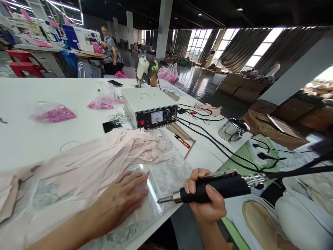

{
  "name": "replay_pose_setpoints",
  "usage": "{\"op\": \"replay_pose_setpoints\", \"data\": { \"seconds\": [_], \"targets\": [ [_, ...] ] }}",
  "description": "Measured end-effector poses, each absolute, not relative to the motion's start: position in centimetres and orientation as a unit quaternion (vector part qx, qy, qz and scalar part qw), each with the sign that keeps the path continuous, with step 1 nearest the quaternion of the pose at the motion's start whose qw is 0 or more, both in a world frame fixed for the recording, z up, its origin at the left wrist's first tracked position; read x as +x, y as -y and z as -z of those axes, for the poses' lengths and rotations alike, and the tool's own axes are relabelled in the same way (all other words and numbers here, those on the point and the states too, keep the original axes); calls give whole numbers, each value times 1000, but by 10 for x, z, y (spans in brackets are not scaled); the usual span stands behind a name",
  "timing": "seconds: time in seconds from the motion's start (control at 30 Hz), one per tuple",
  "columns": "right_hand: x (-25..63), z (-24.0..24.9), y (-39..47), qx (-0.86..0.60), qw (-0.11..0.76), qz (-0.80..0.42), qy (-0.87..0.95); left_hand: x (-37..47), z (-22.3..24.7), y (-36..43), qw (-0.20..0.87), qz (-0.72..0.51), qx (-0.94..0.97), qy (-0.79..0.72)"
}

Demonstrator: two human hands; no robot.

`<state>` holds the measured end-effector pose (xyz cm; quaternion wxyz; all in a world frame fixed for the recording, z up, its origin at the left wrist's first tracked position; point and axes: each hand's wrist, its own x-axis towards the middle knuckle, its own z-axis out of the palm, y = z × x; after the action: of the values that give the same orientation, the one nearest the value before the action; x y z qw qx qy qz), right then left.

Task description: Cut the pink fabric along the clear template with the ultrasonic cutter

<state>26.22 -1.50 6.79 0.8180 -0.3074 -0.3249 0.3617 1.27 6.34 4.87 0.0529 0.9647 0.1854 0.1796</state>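
My right hand is wrapped round a black ultrasonic cutter handpiece. Its metal tip points left, over the front edge of a clear plate. My left hand lies flat, fingers stretched, on the plate and the pale pink fabric there. Long pale pink fabric strips are heaped beyond that hand and trail off to the left. A cable runs from the handpiece's back end out to the right. Behind the plate stands a white control box with a dial and a red switch.
Orange thread snips lie right of the strips. A lidded metal cup stands near the table's right edge, by black cables. Bags of pink pieces are at the left. A person sits beyond the table.
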Motion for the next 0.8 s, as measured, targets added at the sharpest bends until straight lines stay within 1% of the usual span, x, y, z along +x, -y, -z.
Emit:
{"op": "replay_pose_setpoints", "data": {
  "seconds": [0.1,0.17,0.53,0.8],
  "targets": [
    [260,-65,22,-303,816,-383,309,25,-59,-69,165,-154,961,-161],
    [257,-64,26,-299,818,-384,307,30,-64,-74,201,-141,957,-153],
    [243,-66,39,-309,823,-367,304,25,-46,-83,226,-147,949,-161],
    [236,-67,41,-296,822,-380,305,27,-52,-83,249,-156,945,-145]
  ]
}}
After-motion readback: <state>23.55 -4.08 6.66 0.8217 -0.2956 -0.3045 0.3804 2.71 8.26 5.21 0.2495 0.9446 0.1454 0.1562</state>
